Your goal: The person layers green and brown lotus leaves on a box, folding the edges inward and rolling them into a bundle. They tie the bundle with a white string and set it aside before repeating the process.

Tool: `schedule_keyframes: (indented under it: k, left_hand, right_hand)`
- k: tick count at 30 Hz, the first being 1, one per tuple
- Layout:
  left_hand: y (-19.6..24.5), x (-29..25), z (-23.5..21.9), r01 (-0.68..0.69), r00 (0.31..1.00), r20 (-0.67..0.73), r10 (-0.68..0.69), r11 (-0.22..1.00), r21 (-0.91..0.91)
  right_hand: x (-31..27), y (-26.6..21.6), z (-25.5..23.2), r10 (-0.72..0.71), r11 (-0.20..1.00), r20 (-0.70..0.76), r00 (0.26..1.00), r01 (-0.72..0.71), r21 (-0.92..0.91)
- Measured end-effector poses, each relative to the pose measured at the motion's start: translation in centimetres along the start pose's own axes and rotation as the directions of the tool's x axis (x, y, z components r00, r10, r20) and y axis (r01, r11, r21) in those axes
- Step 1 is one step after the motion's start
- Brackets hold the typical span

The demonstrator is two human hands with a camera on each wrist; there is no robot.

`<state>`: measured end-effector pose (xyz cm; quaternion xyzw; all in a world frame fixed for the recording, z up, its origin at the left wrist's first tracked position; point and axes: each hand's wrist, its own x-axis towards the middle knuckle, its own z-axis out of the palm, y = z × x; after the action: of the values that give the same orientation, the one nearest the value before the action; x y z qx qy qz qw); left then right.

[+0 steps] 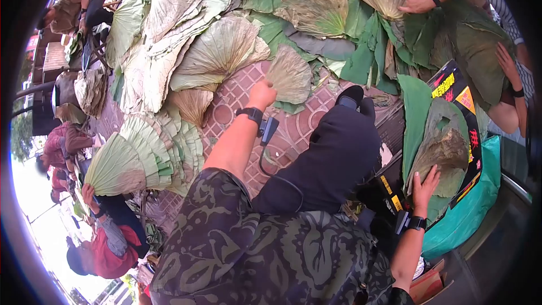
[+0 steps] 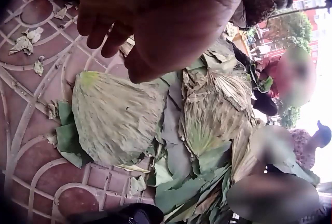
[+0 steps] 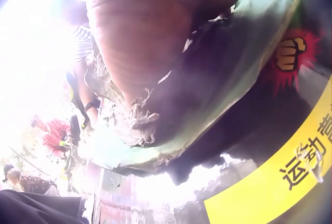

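My left hand [image 1: 262, 95], its fingers loosely curled, hovers by the pointed end of a dried, fan-shaped leaf [image 1: 291, 76]. In the left wrist view that leaf [image 2: 116, 117] lies on the paving, pale green-brown with a yellowish tip, and nothing shows in the hand [image 2: 166, 24]. With extended fingers, my right hand [image 1: 423, 189] rests on the lower edge of a large brownish-green leaf [image 1: 443, 130]. This leaf lies with a greener leaf [image 1: 415, 107] on a black printed box [image 1: 471, 118]. The right wrist view shows the palm [image 3: 155, 32] close over a leaf [image 3: 218, 84].
Overlapping dried leaves [image 1: 226, 45] cover the ground ahead, and a fanned stack [image 1: 141, 155] lies at the left. Another person's hand [image 1: 418, 3] touches leaves at the top right. A teal bag [image 1: 480, 192] sits beside the box. Other people work along the left.
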<state>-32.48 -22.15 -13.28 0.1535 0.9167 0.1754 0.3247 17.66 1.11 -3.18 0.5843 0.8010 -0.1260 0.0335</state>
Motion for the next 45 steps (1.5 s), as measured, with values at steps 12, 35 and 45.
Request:
schedule_keyframes:
  k: [12,35,45]
  left_hand:
    - [-6.6,6.7,-7.6,0.088,0.947,-0.294,-0.133,0.983,-0.164]
    - [27.5,10.1,2.7,0.177,0.863,0.254,0.436,0.21,-0.962]
    - [22.7,4.3,-2.8,-0.033,0.938,0.146,0.314,0.501,-0.865]
  right_hand:
    - [0.2,-1.3,-0.7,0.12,0.993,0.09,0.989,-0.118,-0.024]
    - [-1.1,-3.2,-0.9,0.169,0.985,0.078,0.982,-0.171,0.01]
    - [-1.2,-4.1,-0.5,0.237,0.968,0.05,0.97,-0.24,0.071]
